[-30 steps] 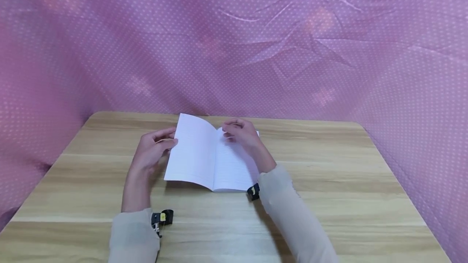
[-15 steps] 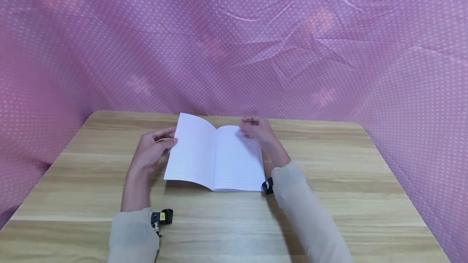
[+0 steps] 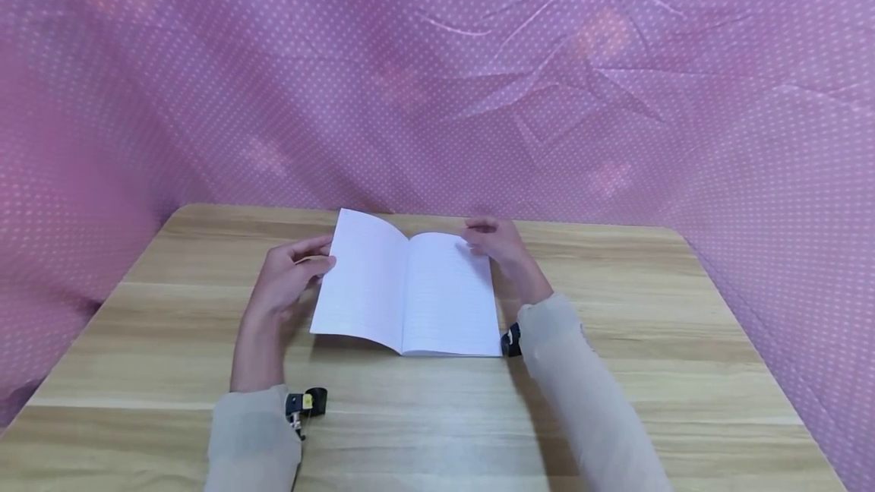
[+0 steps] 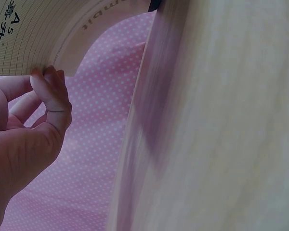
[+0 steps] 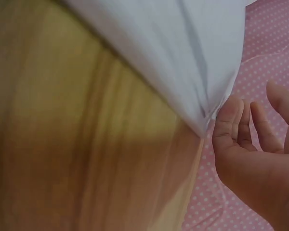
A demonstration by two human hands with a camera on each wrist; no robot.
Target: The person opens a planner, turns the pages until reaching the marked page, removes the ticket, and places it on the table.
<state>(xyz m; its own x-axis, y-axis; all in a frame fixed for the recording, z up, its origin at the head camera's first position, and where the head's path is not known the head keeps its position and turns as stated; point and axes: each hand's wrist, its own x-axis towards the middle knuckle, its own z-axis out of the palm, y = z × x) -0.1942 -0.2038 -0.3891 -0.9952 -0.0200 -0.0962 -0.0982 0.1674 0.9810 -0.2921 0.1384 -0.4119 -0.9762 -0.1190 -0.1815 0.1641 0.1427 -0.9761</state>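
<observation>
An open notebook (image 3: 453,298) lies near the middle of the table (image 3: 683,370), toward the far edge, its 2 visible pages white with faint ruled lines. The right page rests low, while the left page (image 3: 358,279) slopes up from the fold, its outer side raised off the table with a shadow underneath.

The left hand (image 3: 283,279) grasps that raised outer edge, thumb at the page side and fingers behind. In the left wrist view, the fingertips meet the edge of the cover (image 4: 33,33), which bears dark printed characters and "A5".

The right hand (image 3: 506,249) is at the far right corner of the notebook, fingers bent and partly spread, the nearest digit at the page corner in the right wrist view; whether it pinches the paper, I cannot tell.

Both forearms wear light sleeves (image 3: 588,386). A black device (image 3: 311,402) sits at the left cuff, and another dark piece (image 3: 510,340) at the right one, close to the near right corner of the notebook. Behind the table hangs a pink cloth (image 3: 437,97) with pale dots and creases.
</observation>
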